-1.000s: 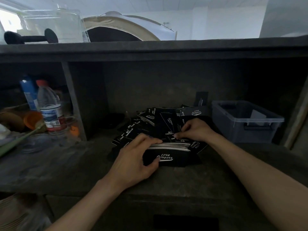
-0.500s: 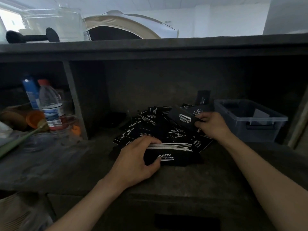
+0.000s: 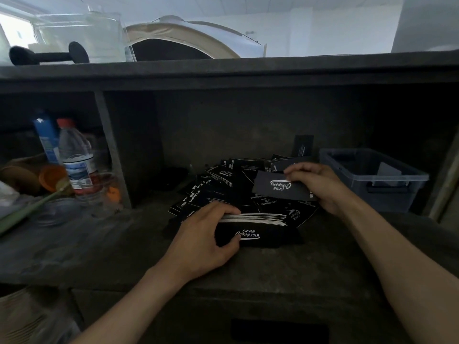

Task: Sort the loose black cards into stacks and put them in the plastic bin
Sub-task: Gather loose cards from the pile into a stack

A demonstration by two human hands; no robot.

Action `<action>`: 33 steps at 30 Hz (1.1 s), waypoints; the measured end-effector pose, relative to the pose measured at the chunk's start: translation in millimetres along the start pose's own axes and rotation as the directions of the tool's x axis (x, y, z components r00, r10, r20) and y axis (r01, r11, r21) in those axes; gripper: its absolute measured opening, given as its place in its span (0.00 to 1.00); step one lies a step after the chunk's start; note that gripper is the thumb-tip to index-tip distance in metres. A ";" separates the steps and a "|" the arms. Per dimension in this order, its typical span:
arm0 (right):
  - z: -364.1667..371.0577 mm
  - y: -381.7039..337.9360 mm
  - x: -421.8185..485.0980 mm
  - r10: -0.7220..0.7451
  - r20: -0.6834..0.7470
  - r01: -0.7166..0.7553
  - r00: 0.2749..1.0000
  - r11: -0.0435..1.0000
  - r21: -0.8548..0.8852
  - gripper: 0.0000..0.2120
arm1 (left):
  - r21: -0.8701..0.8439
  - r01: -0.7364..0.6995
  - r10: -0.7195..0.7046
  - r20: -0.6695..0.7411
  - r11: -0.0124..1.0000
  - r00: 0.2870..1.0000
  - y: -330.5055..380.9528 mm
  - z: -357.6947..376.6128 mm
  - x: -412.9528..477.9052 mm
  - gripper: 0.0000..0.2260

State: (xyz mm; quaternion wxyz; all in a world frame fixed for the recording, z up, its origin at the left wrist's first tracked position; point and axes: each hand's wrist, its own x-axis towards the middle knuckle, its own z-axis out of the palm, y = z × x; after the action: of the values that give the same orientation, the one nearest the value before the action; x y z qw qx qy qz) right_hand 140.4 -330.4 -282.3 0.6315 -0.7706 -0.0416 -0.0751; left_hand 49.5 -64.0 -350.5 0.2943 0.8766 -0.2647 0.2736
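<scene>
Left hand (image 3: 203,242) gripping card stack (image 3: 255,228) printed "Club Camping", right hand (image 3: 320,187) pinching one card (image 3: 278,188), logo inverted

We are seeing the left hand (image 3: 202,240) covering the stack's (image 3: 253,223) left end. The right hand (image 3: 320,186) is hiding one end of a card (image 3: 278,188). The bin's (image 3: 372,180) contents are staying too dim to identify. Both forearms are running off the bottom edge.

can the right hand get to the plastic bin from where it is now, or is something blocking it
Probably yes. The right hand holds one card just left of the plastic bin, whose top is open. Nothing stands between them on the shelf.
</scene>
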 end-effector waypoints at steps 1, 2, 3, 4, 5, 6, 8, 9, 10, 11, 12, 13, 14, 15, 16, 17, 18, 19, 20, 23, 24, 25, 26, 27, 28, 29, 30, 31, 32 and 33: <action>-1.4 -1.5 0.4 0.004 -0.011 -0.003 1.000 0.999 0.045 0.08 | 0.002 0.002 -0.002 0.003 1.000 1.000 -0.2 0.1 -0.2 0.18; -3.8 -2.6 0.7 0.010 -0.017 -0.009 1.000 0.997 0.076 0.08 | 0.004 0.005 -0.005 0.006 1.000 1.000 -0.2 0.2 -0.1 0.18; -6.0 -3.0 1.2 0.020 -0.018 -0.018 1.000 0.996 0.082 0.09 | 0.005 0.006 -0.006 0.009 1.000 1.000 -0.5 0.3 -0.4 0.18; -8.1 -2.5 1.9 0.028 -0.018 -0.027 0.999 0.998 0.049 0.11 | 0.003 0.007 -0.007 0.010 1.000 1.000 -0.6 0.1 -0.7 0.18; -9.5 -1.9 1.9 0.037 -0.023 -0.037 0.999 0.999 -0.004 0.13 | -0.001 0.008 -0.008 0.010 1.000 1.000 -0.5 0.0 -0.9 0.18; -11.3 -0.7 2.3 0.050 -0.029 -0.051 0.998 0.997 -0.050 0.16 | -0.007 0.009 -0.009 0.011 1.000 1.000 -0.6 -0.1 -1.0 0.18; -14.9 1.9 3.6 0.106 0.002 -0.106 0.994 0.992 -0.065 0.22 | -0.021 0.011 -0.010 0.014 1.000 1.000 -1.4 0.0 -0.9 0.19; -16.7 2.7 3.4 0.140 0.045 -0.138 0.989 0.989 -0.050 0.25 | -0.027 0.009 -0.009 0.012 1.000 1.000 -1.7 0.2 -0.6 0.18; -17.6 2.2 2.2 0.160 0.096 -0.158 0.982 0.987 -0.030 0.27 | -0.033 0.007 -0.007 0.009 0.999 1.000 -1.5 0.1 -0.1 0.18; -17.9 1.6 1.2 0.159 0.140 -0.160 0.977 0.987 -0.004 0.28 | -0.038 0.004 -0.003 0.005 0.999 1.000 -1.2 0.1 0.3 0.18; -17.5 1.3 1.1 0.135 0.157 -0.141 0.978 0.990 0.030 0.28 | -0.039 -0.002 0.002 0.000 0.999 1.000 -0.7 -0.1 1.0 0.17; -16.4 0.9 1.4 0.099 0.145 -0.110 0.984 0.991 0.073 0.26 | -0.037 -0.010 0.010 -0.005 0.999 1.000 -0.4 -0.1 1.2 0.17; -14.8 -0.1 1.6 0.058 0.111 -0.071 0.992 0.991 0.117 0.23 | -0.035 -0.016 0.016 -0.010 0.999 1.000 -0.4 -0.3 1.2 0.17; -13.6 -1.2 2.6 0.014 0.066 -0.024 0.998 0.988 0.153 0.18 | -0.036 -0.020 0.020 -0.014 0.999 1.000 -1.1 -0.3 1.0 0.17; -13.1 -2.6 2.9 -0.034 0.024 0.030 0.999 0.984 0.176 0.14 | -0.039 -0.023 0.022 -0.015 0.999 1.000 -1.9 -0.2 0.7 0.18; -12.7 -3.8 2.7 -0.091 -0.004 0.090 0.996 0.979 0.182 0.10 | -0.043 -0.020 0.020 -0.012 0.999 1.000 -2.5 0.0 0.4 0.18; -12.7 -5.4 0.9 -0.150 -0.014 0.150 0.989 0.971 0.184 0.07 | -0.046 -0.014 0.014 -0.004 0.999 1.000 -2.8 -0.1 0.1 0.18; -11.8 -6.1 -1.3 -0.207 -0.012 0.206 0.978 0.963 0.175 0.05 | -0.046 -0.006 0.006 0.003 0.999 1.000 -2.7 -0.1 0.0 0.18; -9.6 -7.1 -5.1 -0.266 0.015 0.261 0.964 0.954 0.148 0.03 | -0.041 0.001 0.000 0.008 0.999 1.000 -2.5 -0.3 0.0 0.19; 9.9 -4.8 -16.3 -0.396 0.284 0.438 0.874 0.893 -0.105 0.04 | -0.025 0.012 -0.012 0.010 1.000 1.000 -1.3 -0.7 0.7 0.19; 18.5 -1.7 -18.0 -0.362 0.394 0.455 0.845 0.873 -0.174 0.06 | -0.024 0.017 -0.017 0.012 1.000 1.000 -0.9 -1.0 0.8 0.19; 24.4 -0.4 -19.7 -0.300 0.475 0.443 0.828 0.868 -0.225 0.10 | -0.025 0.023 -0.023 0.016 0.999 1.000 -0.8 -1.1 0.9 0.19; 26.3 -1.9 -21.3 -0.225 0.520 0.401 0.824 0.880 -0.255 0.15 | -0.025 0.029 -0.029 0.019 0.999 0.999 -0.8 -1.0 1.0 0.19; 23.9 -4.6 -21.8 -0.160 0.546 0.352 0.822 0.897 -0.268 0.19 | -0.025 0.034 -0.033 0.020 0.999 0.999 -0.9 -0.9 1.2 0.19; 18.0 -8.0 -22.0 -0.110 0.565 0.306 0.817 0.914 -0.265 0.21 | -0.026 0.037 -0.036 0.021 0.999 0.999 -0.9 -0.7 1.3 0.18; 10.5 -10.2 -20.7 -0.074 0.581 0.273 0.811 0.926 -0.263 0.21 | -0.029 0.039 -0.039 0.019 0.999 0.999 -0.5 -0.4 1.6 0.18; 2.2 -11.9 -20.1 -0.046 0.604 0.252 0.796 0.931 -0.262 0.19 | -0.031 0.042 -0.042 0.015 0.999 0.999 -0.3 0.0 1.9 0.18; -4.7 -11.4 -19.2 -0.016 0.626 0.242 0.780 0.930 -0.278 0.16 | -0.036 0.046 -0.046 0.009 0.998 0.999 0.1 0.2 2.0 0.19; -9.1 -10.4 -19.0 0.019 0.639 0.236 0.769 0.920 -0.312 0.12 | -0.043 0.052 -0.052 0.003 0.998 0.999 0.6 0.1 2.4 0.19; -11.5 -7.9 -17.5 0.051 0.640 0.231 0.767 0.909 -0.348 0.09 | -0.051 0.059 -0.059 0.001 0.997 0.998 1.2 0.0 2.6 0.19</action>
State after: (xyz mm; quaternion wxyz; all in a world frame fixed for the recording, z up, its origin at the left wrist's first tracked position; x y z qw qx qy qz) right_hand 121.2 -339.5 -275.4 0.4008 -0.8610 -0.2738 0.1520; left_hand 50.6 -65.7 -348.3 0.3246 0.8762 -0.2454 0.2582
